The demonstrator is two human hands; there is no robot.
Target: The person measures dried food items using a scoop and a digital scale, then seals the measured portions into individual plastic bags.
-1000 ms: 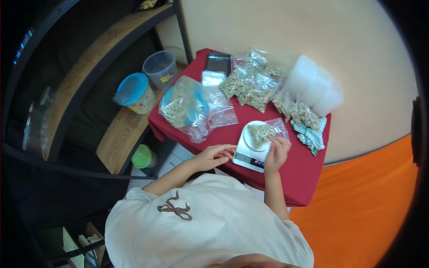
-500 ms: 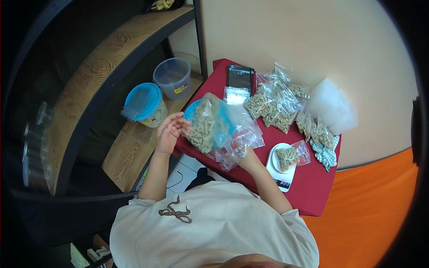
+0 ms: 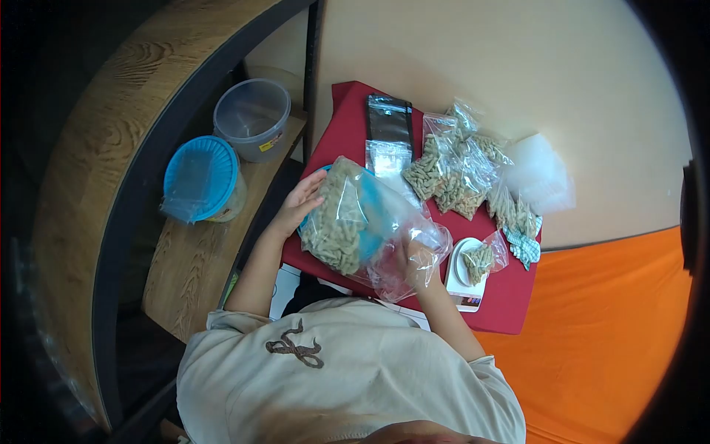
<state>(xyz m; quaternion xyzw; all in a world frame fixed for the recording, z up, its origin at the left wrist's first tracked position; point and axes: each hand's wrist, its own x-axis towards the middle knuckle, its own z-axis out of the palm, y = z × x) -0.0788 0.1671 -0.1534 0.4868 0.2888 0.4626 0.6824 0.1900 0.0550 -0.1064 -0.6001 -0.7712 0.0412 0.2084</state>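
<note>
A large clear plastic bag (image 3: 336, 222) filled with pale green, stick-like snack pieces lies tilted over a blue-rimmed tub, of which only part shows. My left hand (image 3: 299, 201) rests against the bag's left side, fingers stretched out along it. At the bag's loose, crumpled mouth is my right hand (image 3: 419, 263), closed on the plastic; clear film covers its fingers in part. Just right of that hand, a small bag of snacks (image 3: 479, 259) sits on a white kitchen scale (image 3: 466, 300).
Filled snack bags (image 3: 451, 174), a black pouch (image 3: 389, 118), white plastic bags (image 3: 540, 174) and a checked cloth (image 3: 523, 248) lie on the red-covered table (image 3: 506, 296). On the left shelf stand a blue-lidded tub (image 3: 200, 177) and a clear bucket (image 3: 253, 122).
My left hand has come up against the side of the large bag. My right hand has moved right with the bag's mouth, spreading the plastic. The view has shifted somewhat.
</note>
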